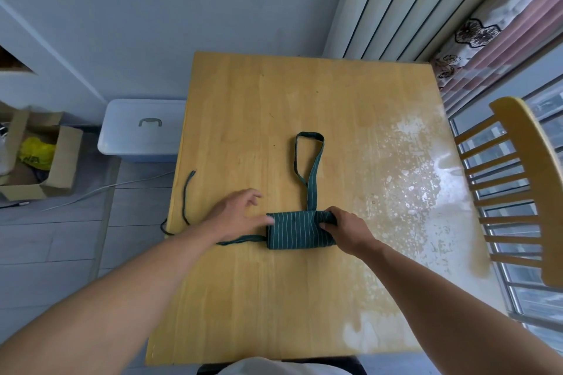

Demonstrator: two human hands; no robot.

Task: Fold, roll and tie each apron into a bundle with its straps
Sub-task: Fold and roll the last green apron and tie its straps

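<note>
A green striped apron [297, 230] lies rolled into a short bundle near the middle of the wooden table [274, 298]. The right hand [345, 227] grips the bundle's right end, fingers curled over the cloth. The left hand [236, 213] rests at the bundle's left end with its fingers spread and relaxed, the thumb side touching the roll; it clasps nothing that can be seen. The neck loop [309, 161] stretches flat across the table away from the person, joined to the roll's far edge. One waist strap [240, 240] runs left from the bundle under the left wrist. A second strap [185, 198] trails along the table's left edge and hangs over it. A chair [518, 179] stands to the right, a lidded bin [143, 128] and a cardboard box [39, 158] on the floor to the left.
</note>
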